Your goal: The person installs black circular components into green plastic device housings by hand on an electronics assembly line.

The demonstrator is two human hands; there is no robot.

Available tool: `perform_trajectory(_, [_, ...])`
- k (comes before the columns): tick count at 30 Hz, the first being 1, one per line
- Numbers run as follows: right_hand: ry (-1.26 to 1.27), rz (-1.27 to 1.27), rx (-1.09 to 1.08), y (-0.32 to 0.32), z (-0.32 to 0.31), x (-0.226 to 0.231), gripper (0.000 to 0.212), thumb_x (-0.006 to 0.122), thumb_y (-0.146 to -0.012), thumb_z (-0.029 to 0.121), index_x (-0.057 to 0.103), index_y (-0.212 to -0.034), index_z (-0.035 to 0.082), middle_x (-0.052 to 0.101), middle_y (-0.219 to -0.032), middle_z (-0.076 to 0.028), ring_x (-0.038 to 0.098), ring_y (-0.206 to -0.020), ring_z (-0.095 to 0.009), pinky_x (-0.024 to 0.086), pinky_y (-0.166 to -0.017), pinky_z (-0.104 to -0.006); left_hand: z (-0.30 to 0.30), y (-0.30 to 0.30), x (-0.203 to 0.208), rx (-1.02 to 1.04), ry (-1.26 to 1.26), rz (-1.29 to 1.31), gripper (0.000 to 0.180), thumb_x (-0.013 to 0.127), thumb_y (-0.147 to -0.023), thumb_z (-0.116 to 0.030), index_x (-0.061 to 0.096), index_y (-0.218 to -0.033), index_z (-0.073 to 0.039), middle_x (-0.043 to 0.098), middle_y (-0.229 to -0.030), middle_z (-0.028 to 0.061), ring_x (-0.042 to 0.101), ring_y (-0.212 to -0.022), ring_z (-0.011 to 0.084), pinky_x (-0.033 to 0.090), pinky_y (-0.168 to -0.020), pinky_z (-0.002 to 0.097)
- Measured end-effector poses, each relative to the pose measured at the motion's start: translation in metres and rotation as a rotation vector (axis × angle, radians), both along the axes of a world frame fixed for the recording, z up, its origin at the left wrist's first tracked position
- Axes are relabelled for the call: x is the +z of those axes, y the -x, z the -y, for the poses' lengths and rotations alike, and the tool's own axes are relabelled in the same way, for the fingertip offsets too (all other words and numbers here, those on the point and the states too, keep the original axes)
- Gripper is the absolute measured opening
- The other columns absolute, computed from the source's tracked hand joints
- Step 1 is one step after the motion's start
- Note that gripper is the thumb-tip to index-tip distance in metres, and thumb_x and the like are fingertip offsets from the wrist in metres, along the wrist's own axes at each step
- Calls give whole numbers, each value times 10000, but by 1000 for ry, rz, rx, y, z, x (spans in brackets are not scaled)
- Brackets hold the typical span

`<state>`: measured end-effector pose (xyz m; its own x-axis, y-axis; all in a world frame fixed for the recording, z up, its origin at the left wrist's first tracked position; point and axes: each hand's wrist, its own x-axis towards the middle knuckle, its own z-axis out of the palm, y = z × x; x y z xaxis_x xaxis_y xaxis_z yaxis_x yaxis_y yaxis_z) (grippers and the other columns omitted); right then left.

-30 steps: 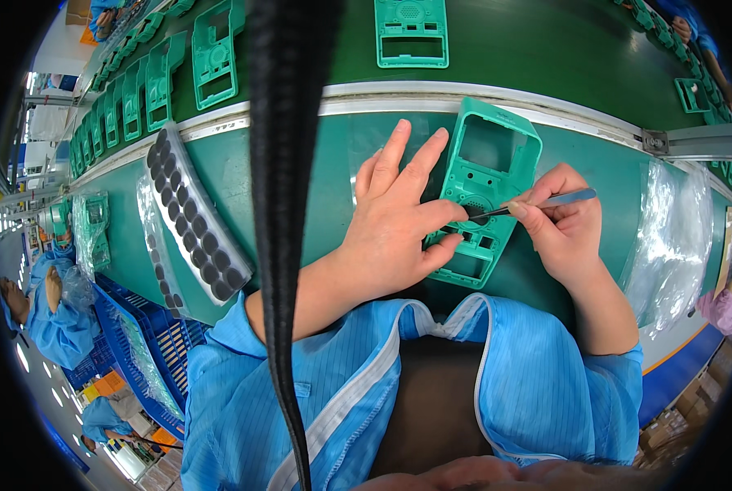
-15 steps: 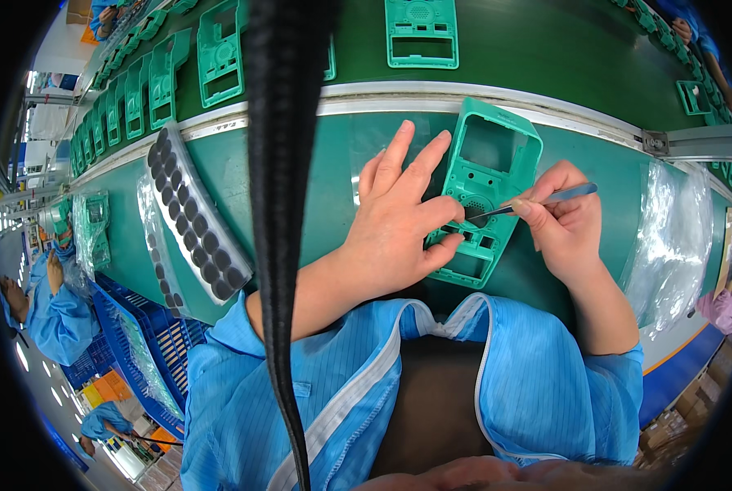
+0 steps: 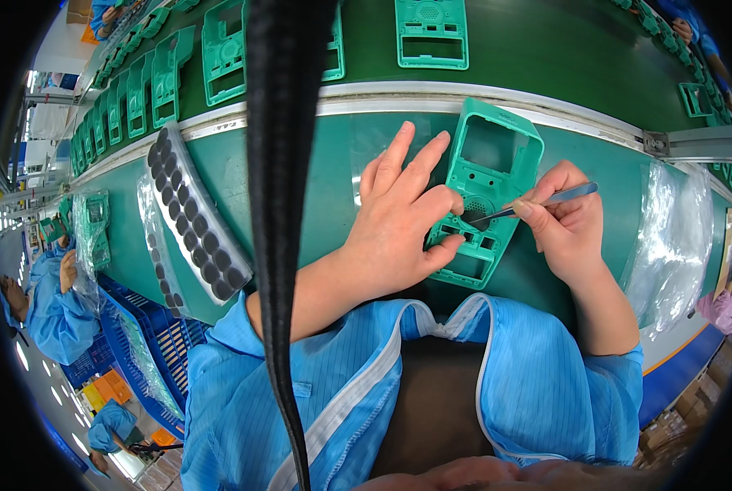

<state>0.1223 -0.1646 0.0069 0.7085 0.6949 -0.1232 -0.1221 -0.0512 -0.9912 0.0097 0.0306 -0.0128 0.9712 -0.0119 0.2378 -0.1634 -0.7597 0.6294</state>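
Observation:
A green plastic housing with a large window and a round speaker grille lies at a slant on the table before me. My left hand rests over its left side, fingers spread, the bent index fingertip beside the grille and the thumb at the lower openings. In my right hand are metal tweezers, pinched between thumb and fingers. Their dark tips reach down to the grille, where a small dark patch shows; its shape is partly hidden.
A sheet of round black pads lies to the left, next to a clear strip. Clear plastic bags lie on the right. Beyond a metal rail, a green conveyor carries similar housings. Blue crates stand at lower left, near a co-worker in blue.
The housings on the conveyor have shifted slightly right. My left index fingertip has drawn up a little from the grille, and the tweezers' tips have moved only slightly.

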Motion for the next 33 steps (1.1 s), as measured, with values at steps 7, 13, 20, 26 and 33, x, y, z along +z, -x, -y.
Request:
perform_trajectory(7, [14, 20, -12, 2, -1, -1, 159, 623, -829, -23, 478, -858, 32, 584, -783, -42, 603, -755, -90, 492, -668, -215, 0, 0, 0, 1, 8, -4, 319, 764, -600, -127, 574, -857, -133, 332, -1403, 193, 181, -1333, 455, 253, -939, 541])
perform_trajectory(13, [10, 21, -7, 2, -1, -1, 156, 620, -830, -25, 477, -857, 33, 587, -787, -44, 605, -758, -93, 492, -675, -215, 0, 0, 0, 5, 14, -9, 309, 766, -598, -125, 580, -844, -136, 331, -1405, 190, 182, -1333, 454, 247, -948, 534])
perform_trajectory(20, [15, 28, -9, 2, -1, -1, 156, 621, -832, -18, 477, -859, 35, 588, -781, -44, 588, -734, -78, 478, -648, -205, 0, 0, 0, -5, 10, -4, 253, 762, -606, -129, 596, -797, -145, 330, -1407, 187, 178, -1332, 458, 246, -949, 539])
perform_trajectory(26, [11, 33, -16, 3, -1, -2, 157, 624, -834, -11, 474, -854, 35, 587, -773, -41, 574, -716, -64, 466, -627, -196, 1, 1, 2, -7, 2, 7, 196, 745, -620, -150, 647, -789, -164, 353, -1382, 193, 164, -1334, 447, 228, -971, 559])
perform_trajectory(33, [19, 84, -22, 5, -2, -2, 157, 626, -832, -12, 477, -847, 32, 592, -754, -41, 561, -695, -54, 457, -605, -189, 1, 1, 2, -7, -16, -2, 161, 740, -625, -167, 664, -767, -160, 350, -1384, 192, 159, -1336, 446, 212, -989, 570])
